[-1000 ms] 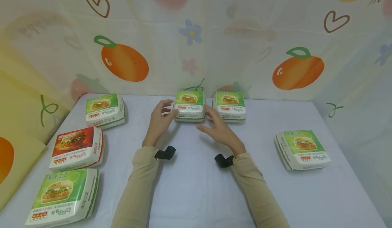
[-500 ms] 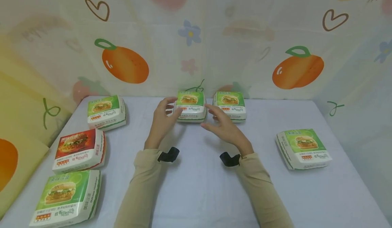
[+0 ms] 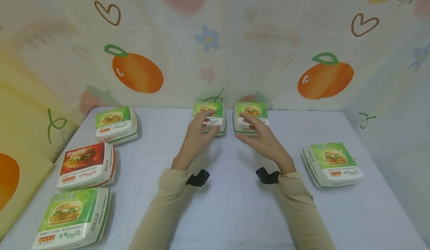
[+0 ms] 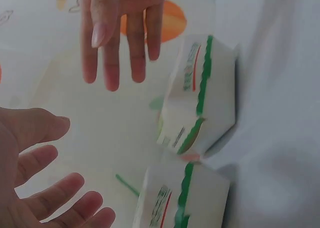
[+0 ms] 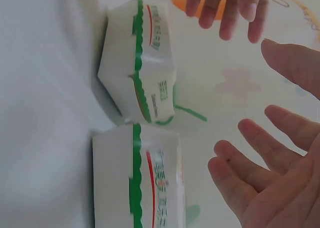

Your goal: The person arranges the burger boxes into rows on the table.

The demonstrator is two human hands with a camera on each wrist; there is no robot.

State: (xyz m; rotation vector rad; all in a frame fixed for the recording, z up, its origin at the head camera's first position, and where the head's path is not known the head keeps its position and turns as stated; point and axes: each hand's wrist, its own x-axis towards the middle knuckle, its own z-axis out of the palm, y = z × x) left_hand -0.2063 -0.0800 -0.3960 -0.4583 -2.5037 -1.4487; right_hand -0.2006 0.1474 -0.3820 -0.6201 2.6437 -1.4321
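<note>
Two green-and-white burger boxes stand side by side at the back of the table, a narrow gap between them. In front of and above the left-hand burger box (image 3: 216,121) is my left hand (image 3: 198,134), fingers spread and relaxed, partly covering it in the head view. My right hand (image 3: 263,138) hovers likewise by the right-hand burger box (image 3: 242,125). Both wrist views show the hands raised apart from the boxes, palms facing, nothing between the fingers. The left hand (image 4: 45,173) and the right hand (image 5: 275,173) each appear at the edge of their own wrist view.
On the left lie a green burger box (image 3: 117,123), a red burger box (image 3: 87,166) and another large green burger box (image 3: 72,216) in a column. One more green burger box (image 3: 332,164) sits at the right. A fruit-print curtain (image 3: 252,67) hangs behind the white table (image 3: 228,212).
Both hands have come away from the left-hand middle box and shifted to the right, the right hand now before the other middle box. The boxes stay in place.
</note>
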